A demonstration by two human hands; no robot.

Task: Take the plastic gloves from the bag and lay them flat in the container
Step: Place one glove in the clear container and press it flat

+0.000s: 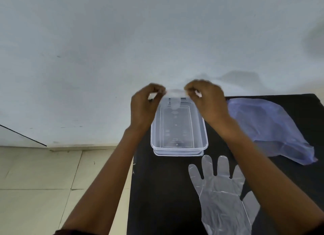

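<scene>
A clear rectangular plastic container [178, 148] stands on the black table [157, 191]. Above its far end, my left hand [145, 106] and my right hand [207, 101] each pinch an edge of a thin transparent plastic glove [175, 98], stretching it between them so that it hangs down over the container. A second clear glove [220, 191] lies flat on the table near me, fingers pointing at the container, partly under my right forearm. The pale blue plastic bag [268, 127] lies crumpled to the right of the container.
The table's left edge runs just left of the container, with a tiled floor [43, 182] below it. A pale wall [122, 41] rises behind the table.
</scene>
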